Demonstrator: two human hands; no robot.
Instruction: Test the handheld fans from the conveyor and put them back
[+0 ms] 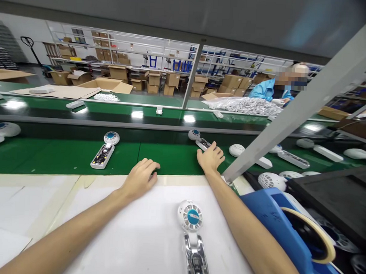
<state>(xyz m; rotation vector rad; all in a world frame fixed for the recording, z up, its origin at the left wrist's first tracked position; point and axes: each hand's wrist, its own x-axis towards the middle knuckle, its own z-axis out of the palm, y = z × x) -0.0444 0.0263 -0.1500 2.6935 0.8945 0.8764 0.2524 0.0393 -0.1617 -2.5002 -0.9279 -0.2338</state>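
My right hand (211, 156) reaches onto the green conveyor belt (48, 155), fingers stretched over the handle of an open handheld fan unit (198, 138) with a blue-centred head. My left hand (141, 176) rests at the belt's near edge, fingers curled downward, nothing visible in it. On the white work surface (136, 232) close to me lies another fan unit (192, 230), its head up and its chrome handle pointing toward me. Farther left on the belt lies a third unit (105, 149) with its circuit board exposed.
A blue tape dispenser (290, 234) and a dark tray (335, 196) stand at my right, with white fan grilles (272, 180) behind a slanted metal post (293, 109). More fan parts ride the belt right and left. A person in blue (272, 90) works across the line; cardboard boxes (173, 80) fill the back.
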